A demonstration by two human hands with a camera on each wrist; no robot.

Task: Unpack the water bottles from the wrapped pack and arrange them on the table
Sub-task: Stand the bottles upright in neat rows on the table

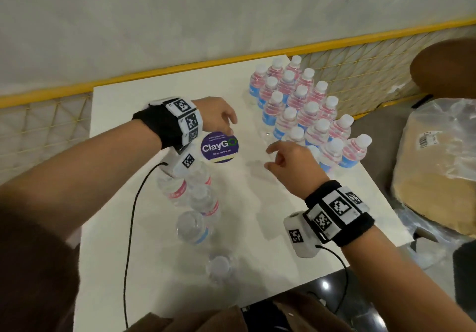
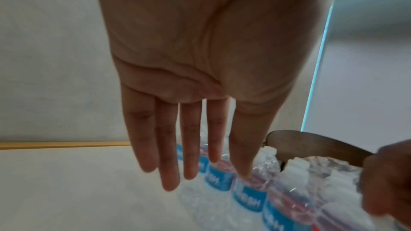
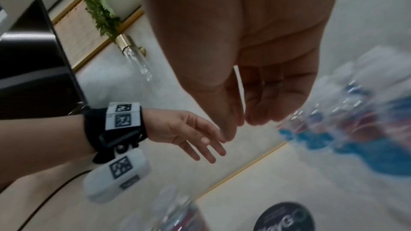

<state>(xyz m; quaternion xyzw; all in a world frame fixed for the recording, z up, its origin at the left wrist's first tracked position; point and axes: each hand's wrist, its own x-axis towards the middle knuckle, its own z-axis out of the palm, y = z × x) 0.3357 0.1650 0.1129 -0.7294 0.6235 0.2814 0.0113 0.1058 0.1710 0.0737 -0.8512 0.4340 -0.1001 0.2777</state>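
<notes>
Reaching with both hands empty, fingers loose, left hand (image 1: 221, 120) and right hand (image 1: 288, 159) hover beside the wrapped pack (image 1: 309, 110); slippery film, likely heavy, best gripped around bottle necks.

head cam above table (image 1: 257, 203) looking down, wrist cams close along palms, all share bottles (image 1: 304, 107)
</notes>
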